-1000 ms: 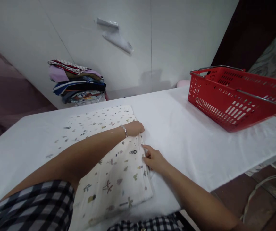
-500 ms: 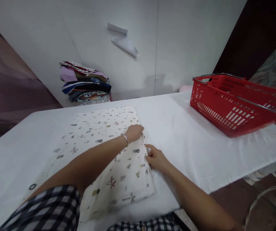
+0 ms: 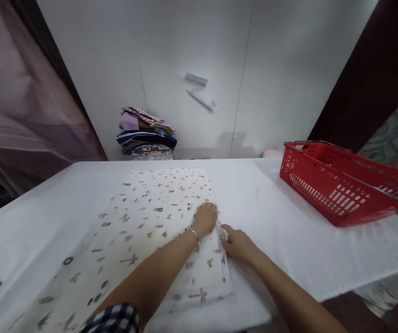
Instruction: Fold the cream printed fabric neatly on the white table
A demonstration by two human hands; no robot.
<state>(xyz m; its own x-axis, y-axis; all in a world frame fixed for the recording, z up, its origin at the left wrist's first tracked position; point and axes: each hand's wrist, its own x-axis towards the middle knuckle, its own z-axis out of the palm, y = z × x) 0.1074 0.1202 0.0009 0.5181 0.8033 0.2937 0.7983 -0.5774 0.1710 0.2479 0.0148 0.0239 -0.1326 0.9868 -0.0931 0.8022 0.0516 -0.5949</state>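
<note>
Your left hand (image 3: 206, 217) lies over the right edge of the patterned cloth (image 3: 146, 203), near the centre of the frame, palm down with the fingers close together; whether they grip the fabric underneath, you cannot tell from here. Your right hand (image 3: 242, 245) is just to the right of it at the same edge, thumb and forefinger curved with a narrow gap between them, and whether they pinch any cloth is also unclear. The cloth spreads from the centre to the lower left of the frame, partly under your left forearm, with layers showing along its right edge. To work that edge well, press lightly with the left palm, line up the layers with the right fingertips, and smooth along the edge rather than tugging, since thin fabric would likely pucker or skew. The white table cover (image 3: 257, 199) looks smooth around the cloth, with faint creases towards the right. A red basket (image 3: 337, 194) stands on it at the right of the frame. Further back, a stack of folded clothes (image 3: 146, 134) sits against the pale wall (image 3: 282, 69), and a pinkish drape (image 3: 11, 83) hangs at the upper left.
</note>
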